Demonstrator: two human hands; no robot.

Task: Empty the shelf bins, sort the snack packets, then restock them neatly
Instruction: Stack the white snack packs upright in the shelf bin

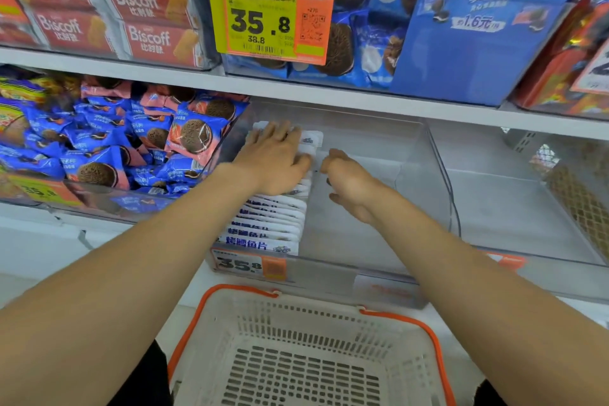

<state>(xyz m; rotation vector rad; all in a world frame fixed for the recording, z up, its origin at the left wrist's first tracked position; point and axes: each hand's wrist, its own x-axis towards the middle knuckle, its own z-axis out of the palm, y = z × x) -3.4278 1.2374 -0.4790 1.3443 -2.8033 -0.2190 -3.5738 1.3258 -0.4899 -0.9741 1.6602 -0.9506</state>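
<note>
Snack packets (263,227), white with blue print, stood in a tight row along the left wall of the clear bin (438,181), running from its front edge toward its back. I saw the left hand (273,158) lying flat on top of the row near the back, palm down, fingers straight and slightly spread, pressing on the packets and gripping nothing. The right hand (342,175) sat just beside the row's right edge with its fingers curled in. From my view I could not tell whether it pinched a packet or only touched one.

The right part of the bin floor was bare plastic. An orange and white price label (244,264) reading 35.8 was stuck at the bin's front left corner.

In the neighbouring bin to the left lay a loose heap of blue and pink sandwich cookie packets (131,142). On the shelf above stood red Biscoff packs (148,3) at the left, a large yellow price sign (263,10) in the middle, and blue cookie bags (379,10) to the right. Below the bin, between my forearms, was a white shopping basket (240,288) with an orange rim.
</note>
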